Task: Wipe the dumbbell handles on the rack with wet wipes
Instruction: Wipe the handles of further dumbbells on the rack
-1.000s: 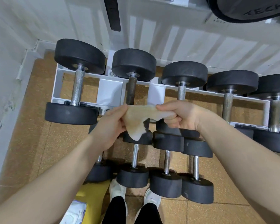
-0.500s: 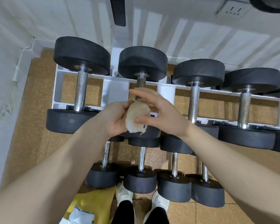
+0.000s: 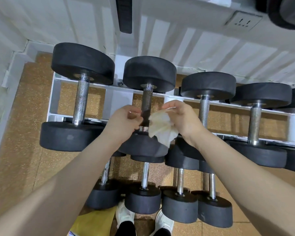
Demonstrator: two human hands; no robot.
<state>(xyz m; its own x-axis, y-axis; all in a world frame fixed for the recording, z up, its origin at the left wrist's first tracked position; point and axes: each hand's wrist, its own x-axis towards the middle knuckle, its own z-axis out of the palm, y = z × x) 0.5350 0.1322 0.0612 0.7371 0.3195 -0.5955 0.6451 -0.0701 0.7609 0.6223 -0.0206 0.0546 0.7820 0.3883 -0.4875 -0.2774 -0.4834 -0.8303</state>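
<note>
Wipe: a crumpled, off-white wet wipe point(image 3: 162, 130) hangs bunched from the right hand point(image 3: 182, 120), just to the right of the second dumbbell's dark knurled steel handle point(image 3: 146, 103) on the top tier. It looks gathered into a pad so it can wrap the bar.
Right hand: fingers curled over the top of the wipe, pinching it; wrist bent down, forearm reaching in from lower right.
Left hand: the left hand point(image 3: 124, 120) sits close on the other side of that handle, fingers curled inward. Whether it pinches a corner of the wipe or nothing, I cannot tell.
Rack: the white metal rack point(image 3: 52, 99) cradles the black round-headed dumbbells crosswise, so every handle lies exposed between its rails.
Judgement: this handle appears next for wiping.
</note>
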